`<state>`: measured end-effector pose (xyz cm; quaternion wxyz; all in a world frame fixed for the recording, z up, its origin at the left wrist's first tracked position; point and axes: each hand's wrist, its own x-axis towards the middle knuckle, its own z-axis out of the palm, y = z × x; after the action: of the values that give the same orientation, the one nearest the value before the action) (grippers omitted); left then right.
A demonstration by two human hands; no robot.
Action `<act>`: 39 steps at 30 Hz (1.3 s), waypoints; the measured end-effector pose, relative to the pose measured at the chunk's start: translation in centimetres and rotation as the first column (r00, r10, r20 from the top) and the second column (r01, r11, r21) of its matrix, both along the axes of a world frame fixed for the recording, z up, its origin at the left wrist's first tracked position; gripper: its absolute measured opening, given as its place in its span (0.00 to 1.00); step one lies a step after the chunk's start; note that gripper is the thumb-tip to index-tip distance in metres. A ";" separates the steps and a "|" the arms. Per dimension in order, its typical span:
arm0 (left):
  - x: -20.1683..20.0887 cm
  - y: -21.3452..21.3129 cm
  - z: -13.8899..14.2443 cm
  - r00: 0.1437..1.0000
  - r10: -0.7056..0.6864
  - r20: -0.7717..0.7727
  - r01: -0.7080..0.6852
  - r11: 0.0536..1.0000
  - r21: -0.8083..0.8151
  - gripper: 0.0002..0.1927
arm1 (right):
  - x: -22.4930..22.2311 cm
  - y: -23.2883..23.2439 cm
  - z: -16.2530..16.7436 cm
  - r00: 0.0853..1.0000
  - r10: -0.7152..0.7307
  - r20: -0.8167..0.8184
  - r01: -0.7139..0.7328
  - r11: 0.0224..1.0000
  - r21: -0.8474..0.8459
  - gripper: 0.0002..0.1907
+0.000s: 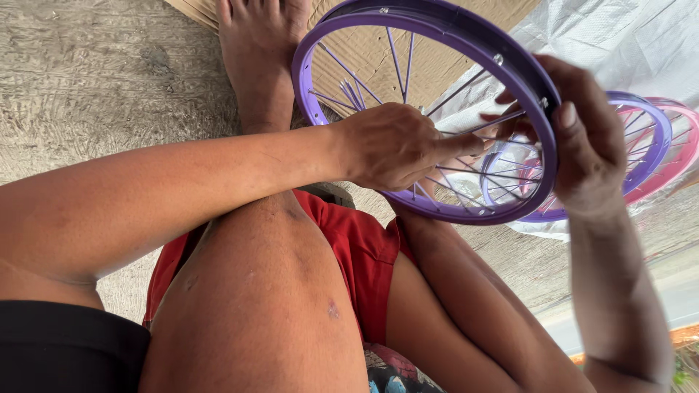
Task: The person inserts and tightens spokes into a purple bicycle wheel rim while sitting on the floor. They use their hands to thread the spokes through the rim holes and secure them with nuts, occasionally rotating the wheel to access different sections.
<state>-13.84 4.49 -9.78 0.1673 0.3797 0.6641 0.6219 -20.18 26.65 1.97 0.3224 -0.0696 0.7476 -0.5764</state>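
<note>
A purple bicycle wheel rim with thin purple spokes is held up over my legs. My right hand grips the rim's right edge, thumb over the outer side. My left hand reaches into the middle of the wheel, its fingers pinched around the spokes where they meet; the hub itself is hidden behind the fingers.
Behind the held wheel lie another purple rim and a pink rim on a white plastic sheet. My bare foot rests on cardboard. My knee and red shorts fill the foreground, on a concrete floor.
</note>
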 end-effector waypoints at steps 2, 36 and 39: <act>0.2 0.0 0.0 0.997 0.060 -0.042 -0.058 0.998 0.036 0.34 | 1.9 0.7 -0.8 0.995 -0.090 -0.034 0.089 0.995 -0.043 0.27; -1.9 4.9 3.2 0.388 -0.076 0.918 -0.401 0.883 0.242 0.14 | 4.3 2.4 -0.5 0.957 -0.289 -0.017 0.289 0.957 0.014 0.20; -1.7 5.3 2.9 0.337 -0.039 0.941 -0.391 0.903 0.177 0.15 | 4.2 2.3 -0.5 0.955 -0.293 -0.039 0.295 0.953 0.063 0.19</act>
<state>-15.50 9.77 -6.89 0.3672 -0.0911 0.3572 0.8539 -15.97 28.95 1.51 0.2243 0.0448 0.7735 -0.5911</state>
